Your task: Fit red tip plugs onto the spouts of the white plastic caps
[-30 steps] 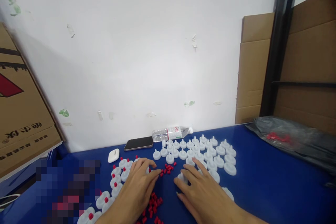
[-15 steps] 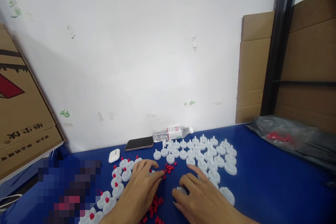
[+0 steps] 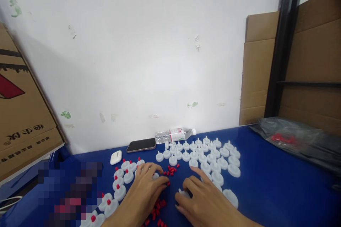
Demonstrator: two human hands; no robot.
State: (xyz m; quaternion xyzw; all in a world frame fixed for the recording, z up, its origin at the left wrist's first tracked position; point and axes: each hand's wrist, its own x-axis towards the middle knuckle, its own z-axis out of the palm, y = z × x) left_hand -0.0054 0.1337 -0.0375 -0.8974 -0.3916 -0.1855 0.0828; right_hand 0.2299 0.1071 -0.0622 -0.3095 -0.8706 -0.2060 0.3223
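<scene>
My left hand [image 3: 145, 191] rests palm down on the blue table [image 3: 271, 184], fingers curled, with its fingertips pinching at a small red plug [image 3: 168, 183] beside a loose heap of red plugs [image 3: 172, 170]. My right hand [image 3: 205, 202] lies to its right, fingers bent round a white plastic cap [image 3: 183, 194]. Behind the right hand stand several plain white caps [image 3: 210, 156] in rows. Left of my left hand stand white caps with red plugs fitted [image 3: 119, 184]. More red plugs [image 3: 157, 209] lie between my wrists.
A phone [image 3: 141, 145], a lying water bottle [image 3: 174, 134] and a white earbud case [image 3: 115, 157] sit near the wall. A grey plastic bag with red parts [image 3: 295, 140] lies at the right. Cardboard boxes stand at left [image 3: 21, 113] and right [image 3: 257, 67].
My right hand has drawn back towards me with one white cap from the rows. My left hand's fingertips have closed in on a red plug by the heap.
</scene>
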